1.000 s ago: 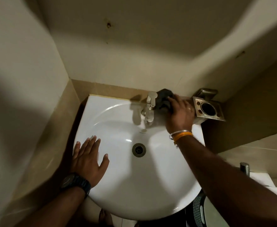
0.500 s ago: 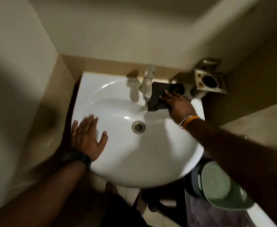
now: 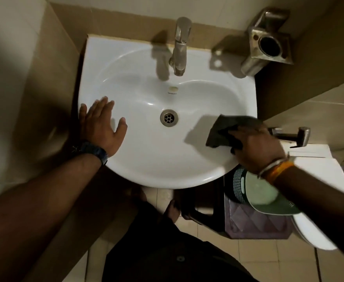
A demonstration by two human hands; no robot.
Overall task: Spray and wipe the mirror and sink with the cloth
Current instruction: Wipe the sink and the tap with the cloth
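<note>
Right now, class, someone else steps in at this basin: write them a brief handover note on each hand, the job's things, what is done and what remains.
Left hand: flat, fingers straight, braced on the sink left rim.
Right hand: holds the dark cloth against the basin's right inner wall, near the rim.
Tap is off; no spray bottle or mirror in view.
Done: cannot tell how much is wiped.
Left: finish the basin and rim, then the mirror.
</note>
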